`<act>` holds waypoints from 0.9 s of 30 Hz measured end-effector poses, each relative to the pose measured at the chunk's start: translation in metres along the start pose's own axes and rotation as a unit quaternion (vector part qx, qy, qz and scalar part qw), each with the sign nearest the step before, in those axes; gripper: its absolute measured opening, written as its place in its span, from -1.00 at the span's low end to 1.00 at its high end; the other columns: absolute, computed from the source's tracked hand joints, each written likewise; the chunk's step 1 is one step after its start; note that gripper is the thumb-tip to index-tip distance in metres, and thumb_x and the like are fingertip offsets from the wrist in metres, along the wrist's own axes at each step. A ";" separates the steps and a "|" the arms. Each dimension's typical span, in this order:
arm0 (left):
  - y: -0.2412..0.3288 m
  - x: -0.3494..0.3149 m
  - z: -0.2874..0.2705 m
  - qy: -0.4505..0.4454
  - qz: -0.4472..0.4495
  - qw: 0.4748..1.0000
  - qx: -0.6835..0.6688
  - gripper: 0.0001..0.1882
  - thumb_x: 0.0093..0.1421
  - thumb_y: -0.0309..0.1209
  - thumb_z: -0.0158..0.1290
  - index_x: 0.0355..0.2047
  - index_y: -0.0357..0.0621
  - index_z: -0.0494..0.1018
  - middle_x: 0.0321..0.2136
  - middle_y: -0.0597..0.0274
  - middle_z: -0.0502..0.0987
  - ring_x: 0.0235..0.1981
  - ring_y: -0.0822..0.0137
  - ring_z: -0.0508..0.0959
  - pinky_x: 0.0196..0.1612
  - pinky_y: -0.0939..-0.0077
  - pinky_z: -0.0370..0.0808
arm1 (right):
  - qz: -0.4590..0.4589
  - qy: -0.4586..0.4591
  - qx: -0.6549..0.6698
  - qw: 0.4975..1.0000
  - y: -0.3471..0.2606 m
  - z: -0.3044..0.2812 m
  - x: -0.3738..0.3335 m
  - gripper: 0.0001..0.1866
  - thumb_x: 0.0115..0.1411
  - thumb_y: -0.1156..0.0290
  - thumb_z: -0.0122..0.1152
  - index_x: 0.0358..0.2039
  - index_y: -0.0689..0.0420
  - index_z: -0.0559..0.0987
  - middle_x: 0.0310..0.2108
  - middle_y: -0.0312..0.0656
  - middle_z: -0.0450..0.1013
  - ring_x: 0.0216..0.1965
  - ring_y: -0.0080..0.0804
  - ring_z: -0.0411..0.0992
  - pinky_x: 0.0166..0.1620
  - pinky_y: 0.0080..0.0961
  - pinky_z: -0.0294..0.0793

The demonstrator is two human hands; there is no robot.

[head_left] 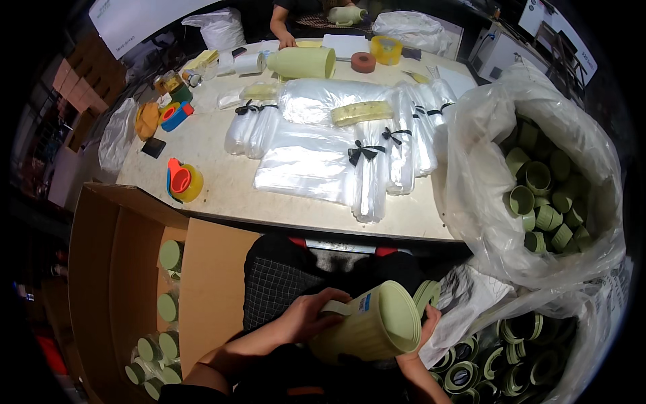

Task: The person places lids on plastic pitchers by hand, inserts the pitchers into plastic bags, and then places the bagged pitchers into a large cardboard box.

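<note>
A pale green plastic jug (360,334) with a handle lies tilted over my lap, its wide round end facing right. My left hand (311,315) is closed around the handle side of the jug. Beside the jug's wide end, my right hand (426,331) grips a round, ridged pale green cap-like part (426,294); the jug partly hides that part and some of my fingers. To the lower right, a plastic bag (584,316) holds several green and black ring parts (463,376).
An open carton (101,269) with wrapped green-ended items (171,254) stands at left. On the table (222,195) lie clear bag bundles (306,161), a tape dispenser (185,180) and a green jug body (303,62). A large bag (471,168) holds green cups (538,178). Another person's hand (286,39) shows across.
</note>
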State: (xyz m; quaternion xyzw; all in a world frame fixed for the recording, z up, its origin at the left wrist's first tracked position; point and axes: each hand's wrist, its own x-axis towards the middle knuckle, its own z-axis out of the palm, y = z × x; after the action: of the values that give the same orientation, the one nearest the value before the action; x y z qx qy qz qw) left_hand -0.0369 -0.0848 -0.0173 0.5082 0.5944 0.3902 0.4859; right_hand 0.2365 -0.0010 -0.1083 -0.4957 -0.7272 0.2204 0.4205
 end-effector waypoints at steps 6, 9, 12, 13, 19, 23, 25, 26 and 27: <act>-0.002 -0.002 0.003 0.013 0.006 1.000 0.009 -0.56 0.20 -0.40 0.18 0.10 -0.11 0.40 -0.11 0.01 0.62 -0.10 0.05 0.65 -0.07 0.30 0.58 | 0.004 -0.007 0.003 1.000 0.003 0.001 0.000 -0.28 -0.03 0.28 0.46 0.10 0.28 0.35 -0.08 0.01 0.31 -0.01 -0.03 0.33 0.09 -0.20 0.30; -0.001 -0.006 0.000 -0.002 -0.065 0.998 0.011 -0.58 0.23 -0.40 0.16 0.10 -0.10 0.40 -0.12 0.01 0.62 -0.10 0.06 0.65 -0.08 0.31 0.58 | 0.005 -0.009 0.007 1.000 -0.006 -0.001 0.003 -0.31 -0.01 0.28 0.43 0.10 0.28 0.38 -0.10 0.02 0.34 -0.03 0.00 0.34 0.08 -0.19 0.31; -0.002 -0.010 -0.001 -0.010 -0.045 0.999 0.013 -0.60 0.26 -0.40 0.14 0.10 -0.10 0.40 -0.12 0.02 0.63 -0.10 0.07 0.65 -0.08 0.32 0.58 | 0.031 0.009 0.044 0.998 -0.013 -0.002 0.011 -0.43 0.09 0.31 0.35 0.07 0.29 0.43 -0.11 0.01 0.39 -0.04 -0.07 0.37 0.07 -0.26 0.33; -0.004 -0.011 -0.001 0.003 -0.002 1.000 0.008 -0.62 0.28 -0.39 0.13 0.10 -0.10 0.40 -0.11 0.04 0.62 -0.09 0.08 0.65 -0.06 0.33 0.58 | 0.047 0.013 0.062 0.997 -0.012 -0.002 0.011 -0.48 0.13 0.33 0.32 0.06 0.29 0.45 -0.11 -0.01 0.40 -0.04 -0.11 0.38 0.07 -0.29 0.34; 0.001 -0.024 -0.006 0.002 -0.025 1.000 -0.018 -0.62 0.28 -0.41 0.12 0.10 -0.11 0.39 -0.09 0.04 0.62 -0.08 0.07 0.65 -0.04 0.34 0.57 | 0.227 -0.052 0.260 0.937 0.000 -0.038 0.051 -0.63 0.28 0.27 0.20 -0.05 0.32 0.57 -0.19 -0.12 0.48 -0.11 -0.36 0.41 0.01 -0.43 0.38; 0.011 -0.022 0.006 -0.020 0.006 0.998 0.062 -0.63 0.24 -0.44 0.14 0.07 -0.08 0.43 -0.15 0.03 0.62 -0.12 0.06 0.65 -0.06 0.34 0.57 | -0.106 -0.178 0.209 0.956 -0.078 -0.073 0.081 -0.44 0.07 0.07 0.38 -0.04 0.25 0.61 -0.17 -0.07 0.49 -0.14 -0.17 0.46 -0.05 -0.28 0.43; 0.008 -0.027 0.006 -0.018 -0.025 0.995 0.095 -0.61 0.19 -0.51 0.17 0.05 -0.04 0.46 -0.20 0.01 0.59 -0.16 0.09 0.66 -0.09 0.40 0.57 | -0.215 -0.251 0.156 0.931 -0.100 -0.060 0.083 -0.40 -0.11 0.28 0.50 0.01 0.13 0.62 -0.18 -0.11 0.49 -0.17 -0.10 0.46 -0.10 -0.28 0.46; 0.003 -0.028 0.003 0.000 -0.013 0.999 0.038 -0.57 0.16 -0.55 0.18 0.06 -0.05 0.46 -0.17 0.03 0.59 -0.15 0.12 0.66 -0.10 0.43 0.57 | -0.192 -0.276 0.174 0.926 -0.101 -0.052 0.086 -0.37 -0.17 0.39 0.53 0.02 0.08 0.63 -0.19 -0.14 0.49 -0.19 -0.12 0.45 -0.12 -0.29 0.46; -0.002 -0.031 0.000 0.005 -0.017 1.000 0.010 -0.57 0.16 -0.57 0.17 0.06 -0.07 0.46 -0.14 0.07 0.59 -0.11 0.21 0.65 -0.07 0.40 0.57 | -0.197 -0.299 0.160 0.920 -0.099 -0.049 0.087 -0.35 -0.22 0.44 0.54 0.01 0.08 0.63 -0.20 -0.15 0.49 -0.22 -0.14 0.44 -0.15 -0.29 0.45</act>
State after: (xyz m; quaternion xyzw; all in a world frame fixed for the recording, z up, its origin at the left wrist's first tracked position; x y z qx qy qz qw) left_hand -0.0369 -0.1154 -0.0136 0.5012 0.6091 0.3787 0.4841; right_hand 0.2105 0.0320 0.0260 -0.1791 -0.8572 0.3846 0.2919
